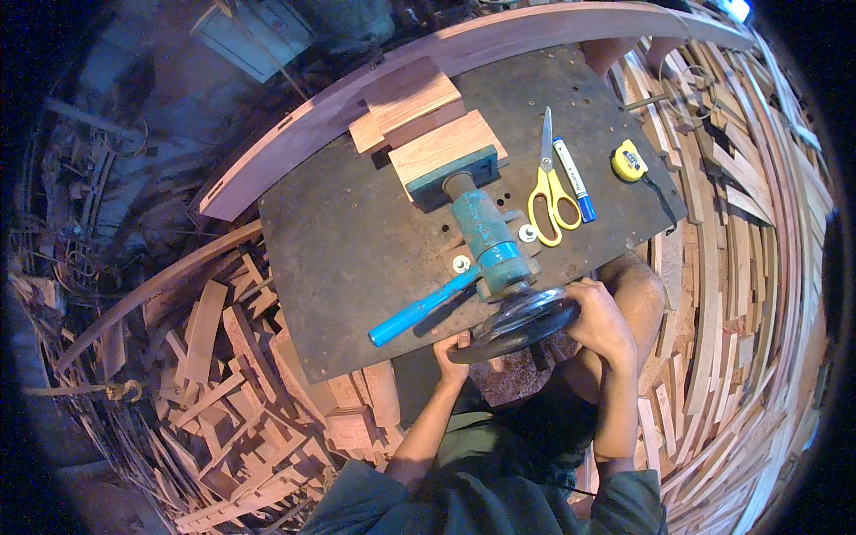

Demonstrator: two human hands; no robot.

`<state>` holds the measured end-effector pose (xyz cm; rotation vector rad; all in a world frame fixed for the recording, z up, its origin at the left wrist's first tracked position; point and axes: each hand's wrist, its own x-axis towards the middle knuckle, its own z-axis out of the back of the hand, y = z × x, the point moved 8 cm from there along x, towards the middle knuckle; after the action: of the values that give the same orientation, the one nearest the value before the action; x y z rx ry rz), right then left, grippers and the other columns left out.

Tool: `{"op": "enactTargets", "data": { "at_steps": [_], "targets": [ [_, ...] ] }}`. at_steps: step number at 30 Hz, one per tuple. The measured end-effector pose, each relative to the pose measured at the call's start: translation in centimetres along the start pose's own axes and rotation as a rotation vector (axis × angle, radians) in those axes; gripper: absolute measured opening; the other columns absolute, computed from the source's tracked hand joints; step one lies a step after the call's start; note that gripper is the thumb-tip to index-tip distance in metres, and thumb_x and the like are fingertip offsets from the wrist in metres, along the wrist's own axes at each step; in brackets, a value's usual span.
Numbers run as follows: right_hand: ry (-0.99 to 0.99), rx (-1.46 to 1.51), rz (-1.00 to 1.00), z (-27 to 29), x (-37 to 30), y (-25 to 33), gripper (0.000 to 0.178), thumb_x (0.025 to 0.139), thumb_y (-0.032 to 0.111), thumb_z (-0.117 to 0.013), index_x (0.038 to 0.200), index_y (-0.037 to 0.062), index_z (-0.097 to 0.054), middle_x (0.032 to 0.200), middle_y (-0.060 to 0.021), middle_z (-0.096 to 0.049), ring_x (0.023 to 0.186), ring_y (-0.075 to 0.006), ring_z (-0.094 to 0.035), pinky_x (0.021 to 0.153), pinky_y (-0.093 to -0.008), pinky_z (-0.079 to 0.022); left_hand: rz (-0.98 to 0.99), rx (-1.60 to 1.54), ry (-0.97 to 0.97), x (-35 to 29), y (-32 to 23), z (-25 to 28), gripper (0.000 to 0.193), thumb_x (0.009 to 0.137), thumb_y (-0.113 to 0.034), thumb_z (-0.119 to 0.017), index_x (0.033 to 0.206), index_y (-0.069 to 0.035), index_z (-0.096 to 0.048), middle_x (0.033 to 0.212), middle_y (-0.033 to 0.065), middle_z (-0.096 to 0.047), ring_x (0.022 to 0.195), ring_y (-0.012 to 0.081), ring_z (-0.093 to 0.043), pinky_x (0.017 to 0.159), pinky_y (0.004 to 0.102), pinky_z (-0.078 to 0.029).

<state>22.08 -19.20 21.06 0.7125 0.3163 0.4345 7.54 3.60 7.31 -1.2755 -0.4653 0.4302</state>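
A black handwheel (517, 328) sits at the near end of a teal screw clamp (481, 223) fixed on the dark tabletop. My left hand (452, 352) is closed round the wheel's left rim. On the opposite side of the rim, my right hand (596, 319) is wrapped round it. The clamp's blue lever (410, 314) points out to the left. At its far end, the teal jaw plate (455, 181) bears against a wooden block (446, 152). Behind that block, another wooden block (412, 98) stands against a long curved wooden beam (357, 98).
Yellow-handled scissors (550, 192), a white-and-blue marker (574, 181) and a yellow tape measure (629, 161) lie on the right of the dark tabletop (339, 250). Wood offcuts (223, 392) are heaped at the left; long wooden strips (758, 294) cover the right side.
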Motion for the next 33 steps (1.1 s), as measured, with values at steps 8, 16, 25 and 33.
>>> {"op": "enactTargets", "data": {
  "at_steps": [8, 16, 25, 33],
  "targets": [
    [-0.005, -0.069, 0.022, -0.3, 1.0, 0.4, 0.019, 0.062, 0.000, -0.063, 0.082, 0.0004, -0.067, 0.087, -0.0192, -0.064, 0.088, -0.0390, -0.057, 0.083, -0.0437, -0.045, 0.097, -0.085, 0.052, -0.2, 3.5, 0.0, 0.036, 0.088, -0.014, -0.061, 0.057, -0.001, -0.046, 0.056, -0.0048, -0.041, 0.056, 0.0070, -0.040, 0.050, 0.0277, -0.031],
    [-0.034, 0.016, 0.023, -1.0, 0.7, 0.6, 0.014, 0.067, 0.000, -0.062, 0.080, -0.0009, -0.066, 0.081, -0.0194, -0.064, 0.083, -0.0384, -0.057, 0.078, -0.0449, -0.045, -0.068, -0.058, 0.038, -0.4, 6.0, -0.4, 0.017, 0.076, -0.008, -0.060, 0.062, -0.002, -0.052, 0.060, 0.0049, -0.047, 0.059, 0.0153, -0.048, 0.055, 0.0332, -0.038],
    [-0.029, 0.025, 0.060, -1.1, 0.7, 0.4, 0.016, 0.067, 0.000, -0.062, 0.083, -0.0012, -0.067, 0.087, -0.0218, -0.065, 0.087, -0.0389, -0.059, 0.080, -0.0438, -0.046, 0.164, 0.003, 0.062, -1.5, 7.2, -0.5, 0.012, 0.068, -0.006, -0.068, 0.078, 0.001, -0.067, 0.079, 0.0138, -0.066, 0.080, 0.0245, -0.063, 0.072, 0.0355, -0.048],
    [-0.023, 0.055, -0.009, -1.4, 0.5, -0.8, 0.014, 0.066, -0.001, -0.061, 0.079, -0.0018, -0.067, 0.084, -0.0219, -0.064, 0.085, -0.0386, -0.060, 0.079, -0.0429, -0.047, 0.019, 0.022, -0.046, -1.4, 5.5, 0.2, 0.009, 0.069, -0.001, -0.071, 0.076, -0.002, -0.065, 0.091, 0.0085, -0.065, 0.096, 0.0200, -0.060, 0.078, 0.0327, -0.049]
  ]
}}
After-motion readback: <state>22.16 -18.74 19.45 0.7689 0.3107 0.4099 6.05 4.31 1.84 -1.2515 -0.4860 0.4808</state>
